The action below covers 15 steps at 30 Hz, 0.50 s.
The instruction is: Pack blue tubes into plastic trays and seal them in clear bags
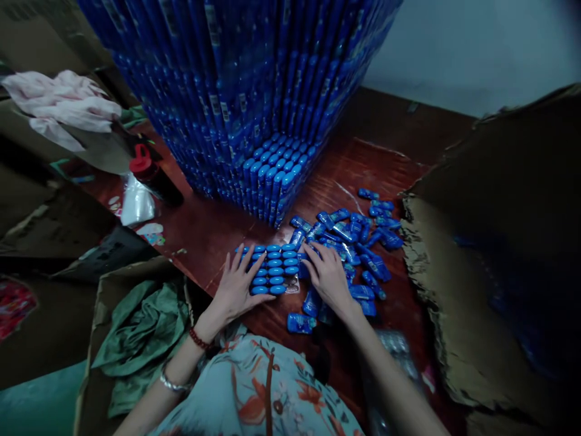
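Small blue bottles (275, 263) stand packed in neat rows, their rounded ends facing up. My left hand (236, 281) lies along the left side of this block, fingers spread over its far corner and thumb at its near edge. On the other side, my right hand (327, 272) has its fingers apart and slightly bent, fingertips by the block's right edge. A blue bottle partly shows beside those fingertips; whether they grip it is hidden. Loose blue bottles (345, 233) lie heaped around and beyond my right hand. One bottle (301, 323) lies nearer my body.
A tall stack of wrapped blue bottles (218, 109) rises beyond the block. A dark bottle with a red lid (157, 175) stands left, near a clear plastic bag (136, 203). Cardboard boxes flank both sides; green cloth (140, 339) fills the left one (97, 321).
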Each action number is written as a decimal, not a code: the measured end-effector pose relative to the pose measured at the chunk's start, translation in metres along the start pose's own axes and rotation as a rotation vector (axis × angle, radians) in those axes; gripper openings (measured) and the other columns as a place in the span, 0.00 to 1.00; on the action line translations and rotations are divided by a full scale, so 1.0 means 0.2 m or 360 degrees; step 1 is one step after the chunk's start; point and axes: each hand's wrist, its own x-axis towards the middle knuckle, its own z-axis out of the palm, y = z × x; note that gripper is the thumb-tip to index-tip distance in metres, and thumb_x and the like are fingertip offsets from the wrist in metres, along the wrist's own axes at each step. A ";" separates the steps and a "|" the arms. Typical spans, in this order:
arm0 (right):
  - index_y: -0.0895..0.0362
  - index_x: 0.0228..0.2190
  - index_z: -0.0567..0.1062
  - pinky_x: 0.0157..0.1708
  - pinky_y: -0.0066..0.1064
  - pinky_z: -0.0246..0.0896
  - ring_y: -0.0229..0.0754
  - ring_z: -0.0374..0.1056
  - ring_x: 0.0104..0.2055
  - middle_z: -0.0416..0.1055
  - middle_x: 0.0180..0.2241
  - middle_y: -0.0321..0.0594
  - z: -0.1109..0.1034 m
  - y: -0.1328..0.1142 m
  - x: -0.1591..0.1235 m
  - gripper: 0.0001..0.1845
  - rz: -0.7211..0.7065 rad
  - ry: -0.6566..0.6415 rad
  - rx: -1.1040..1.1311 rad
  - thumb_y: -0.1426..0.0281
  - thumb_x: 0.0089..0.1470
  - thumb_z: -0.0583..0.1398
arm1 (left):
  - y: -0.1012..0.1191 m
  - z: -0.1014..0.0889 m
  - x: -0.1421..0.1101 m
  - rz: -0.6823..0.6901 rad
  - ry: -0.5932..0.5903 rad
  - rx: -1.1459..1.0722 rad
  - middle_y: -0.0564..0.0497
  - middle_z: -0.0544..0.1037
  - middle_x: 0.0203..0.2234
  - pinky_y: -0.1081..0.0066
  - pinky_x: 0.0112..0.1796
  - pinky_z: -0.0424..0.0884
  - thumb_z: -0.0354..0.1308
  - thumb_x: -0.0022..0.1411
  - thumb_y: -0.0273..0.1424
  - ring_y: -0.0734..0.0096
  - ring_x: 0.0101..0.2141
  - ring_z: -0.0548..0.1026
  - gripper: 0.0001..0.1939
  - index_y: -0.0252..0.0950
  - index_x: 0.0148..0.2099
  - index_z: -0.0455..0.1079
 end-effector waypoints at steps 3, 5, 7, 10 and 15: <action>0.56 0.45 0.73 0.45 0.38 0.60 0.46 0.64 0.45 0.69 0.43 0.45 -0.02 0.00 -0.06 0.18 0.0196 0.0028 0.0165 0.67 0.61 0.48 | -0.04 0.00 -0.01 -0.0026 0.0012 0.0031 0.44 0.48 0.65 0.44 0.59 0.44 0.50 0.56 0.55 0.49 0.64 0.42 0.41 0.41 0.66 0.48; 0.57 0.41 0.75 0.42 0.37 0.60 0.46 0.64 0.43 0.69 0.40 0.45 -0.03 0.03 -0.07 0.16 0.0329 -0.0003 0.0146 0.68 0.60 0.50 | -0.11 -0.02 -0.02 -0.0003 -0.0022 0.0033 0.45 0.49 0.65 0.44 0.59 0.43 0.52 0.56 0.53 0.49 0.64 0.42 0.41 0.41 0.66 0.48; 0.57 0.38 0.76 0.41 0.37 0.59 0.47 0.64 0.42 0.70 0.38 0.45 -0.06 0.04 -0.04 0.16 0.0419 -0.0081 0.0029 0.68 0.60 0.50 | -0.18 -0.06 -0.01 0.0058 -0.0090 0.0010 0.45 0.49 0.65 0.42 0.59 0.41 0.53 0.55 0.53 0.49 0.64 0.42 0.42 0.43 0.66 0.47; 0.56 0.36 0.76 0.40 0.36 0.58 0.48 0.65 0.43 0.71 0.36 0.44 -0.11 -0.01 0.04 0.16 0.0380 -0.0250 -0.0140 0.66 0.60 0.50 | -0.24 -0.15 0.00 0.0151 -0.0128 -0.0099 0.44 0.50 0.64 0.39 0.57 0.40 0.56 0.53 0.52 0.45 0.64 0.42 0.42 0.44 0.65 0.49; 0.60 0.50 0.67 0.31 0.31 0.61 0.45 0.70 0.37 0.68 0.45 0.51 -0.06 -0.23 0.12 0.18 0.0290 -0.0654 -0.0361 0.73 0.59 0.49 | -0.01 -0.24 0.12 0.0245 0.0395 -0.0554 0.42 0.70 0.51 0.59 0.52 0.64 0.49 0.65 0.34 0.62 0.52 0.67 0.16 0.37 0.53 0.67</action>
